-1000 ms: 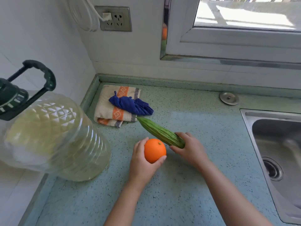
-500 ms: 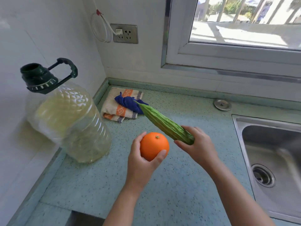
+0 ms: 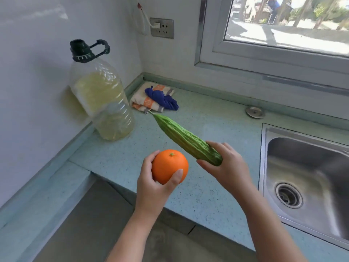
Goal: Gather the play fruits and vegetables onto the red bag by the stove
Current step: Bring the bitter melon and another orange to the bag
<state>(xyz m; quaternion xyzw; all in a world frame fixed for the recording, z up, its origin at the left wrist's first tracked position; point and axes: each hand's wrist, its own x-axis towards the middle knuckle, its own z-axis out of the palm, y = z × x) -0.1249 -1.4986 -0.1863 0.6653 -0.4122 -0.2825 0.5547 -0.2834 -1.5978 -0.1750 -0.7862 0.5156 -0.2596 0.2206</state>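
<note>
My left hand (image 3: 153, 188) grips a round orange (image 3: 170, 166), held up above the front part of the blue-green counter (image 3: 120, 157). My right hand (image 3: 228, 167) holds the thick end of a long green bitter gourd (image 3: 186, 139); its thin tip points up and left toward the back corner. Both fruits are off the counter. Neither the red bag nor the stove is in view.
A large clear oil jug (image 3: 102, 99) with a dark cap stands at the left wall. A folded striped towel (image 3: 145, 101) with a blue cloth (image 3: 164, 98) lies in the back corner. A steel sink (image 3: 306, 176) is at the right; a round metal cap (image 3: 255, 112) is behind it.
Both hands have lifted the orange and the gourd off the counter and drawn them back toward me. The view has pulled back, showing the counter's front edge.
</note>
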